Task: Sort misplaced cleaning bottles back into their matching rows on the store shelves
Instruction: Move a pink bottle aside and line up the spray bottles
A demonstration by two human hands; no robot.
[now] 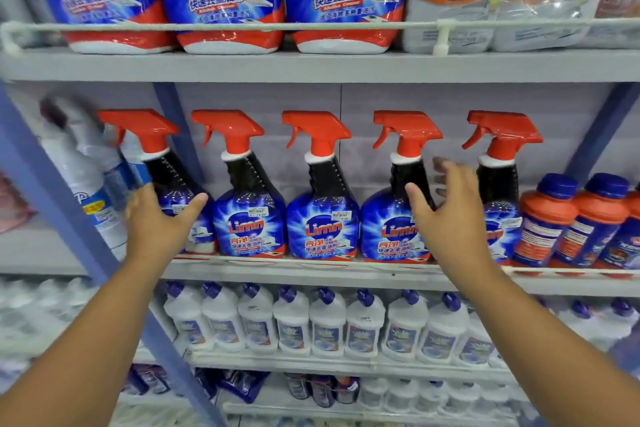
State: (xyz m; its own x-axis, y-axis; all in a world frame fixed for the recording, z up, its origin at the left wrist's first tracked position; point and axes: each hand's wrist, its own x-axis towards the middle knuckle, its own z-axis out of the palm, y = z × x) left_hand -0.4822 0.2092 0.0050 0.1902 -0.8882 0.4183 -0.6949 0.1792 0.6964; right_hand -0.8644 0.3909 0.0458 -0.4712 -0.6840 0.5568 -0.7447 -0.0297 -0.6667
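my left hand (pixel 157 218) open, fingers spread against leftmost red-trigger blue spray bottle (pixel 166 184), holding nothing. my right hand (pixel 446 208) open, empty, before fourth and fifth sprayers. tilted white bottle with dark cap (pixel 83 163), blurred, stands left of spray row on middle grey shelf (pixel 311 274).

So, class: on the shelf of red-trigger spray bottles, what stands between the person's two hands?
In the head view, two spray bottles stand between the left hand and the right hand.
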